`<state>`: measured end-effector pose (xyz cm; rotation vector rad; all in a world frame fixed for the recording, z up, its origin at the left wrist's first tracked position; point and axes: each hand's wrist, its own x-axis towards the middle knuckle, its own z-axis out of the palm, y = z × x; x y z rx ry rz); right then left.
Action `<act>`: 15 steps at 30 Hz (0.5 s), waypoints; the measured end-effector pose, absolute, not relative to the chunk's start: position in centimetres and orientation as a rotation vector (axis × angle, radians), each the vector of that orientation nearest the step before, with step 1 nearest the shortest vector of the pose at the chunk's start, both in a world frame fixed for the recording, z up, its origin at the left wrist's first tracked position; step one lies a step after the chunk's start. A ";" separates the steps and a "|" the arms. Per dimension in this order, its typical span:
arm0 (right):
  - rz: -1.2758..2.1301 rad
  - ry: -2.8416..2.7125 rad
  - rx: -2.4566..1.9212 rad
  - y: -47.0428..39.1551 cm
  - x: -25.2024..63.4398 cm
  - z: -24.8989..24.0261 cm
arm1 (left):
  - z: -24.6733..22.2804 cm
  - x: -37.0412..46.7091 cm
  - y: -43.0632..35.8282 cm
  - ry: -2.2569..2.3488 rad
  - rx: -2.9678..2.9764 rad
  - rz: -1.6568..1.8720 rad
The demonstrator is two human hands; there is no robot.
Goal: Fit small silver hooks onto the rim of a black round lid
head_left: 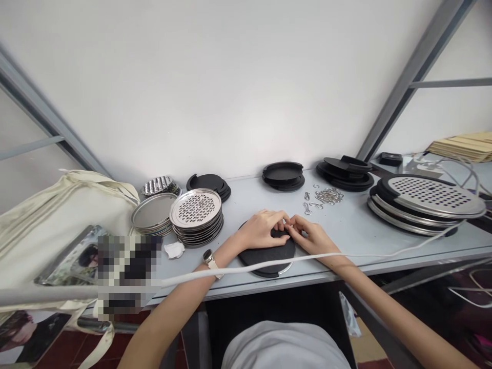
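A black round disc (pixel 265 258) lies on the grey table in front of me, with a thin metal rim showing at its lower right. My left hand (pixel 267 229) lies over its upper part, thumb and fingers curled toward the right edge. My right hand (pixel 307 234) meets it there, its fingertips pinched close to the disc's edge. Whatever is between the fingertips is too small and hidden to make out. Beyond the right hand lies a pile of small metal clips (pixel 329 196), with several loose clips (pixel 307 208) beside it.
Left stand a stack of metal grater discs (pixel 196 209), plain metal discs (pixel 152 211) and white crumpled paper (pixel 174 250). Black plastic rounds (pixel 283 175) sit along the wall. Larger perforated discs (pixel 434 197) are stacked right. A white cable (pixel 246 267) crosses before my forearms. A cloth bag (pixel 65 215) hangs left.
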<state>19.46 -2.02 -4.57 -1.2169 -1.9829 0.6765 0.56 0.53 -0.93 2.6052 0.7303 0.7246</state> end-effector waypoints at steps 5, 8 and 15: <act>0.729 -1.977 -1.187 -2.1 19.4 -4.4 | -0.8 0.6 0.5 0.778 2.609 0.688; 0.758 -1.978 -1.179 -2.1 19.4 -4.4 | -0.8 0.6 0.5 0.786 2.617 0.698; 0.723 -2.020 -1.192 -2.0 19.3 -4.6 | -1.0 0.6 0.5 0.766 2.626 0.768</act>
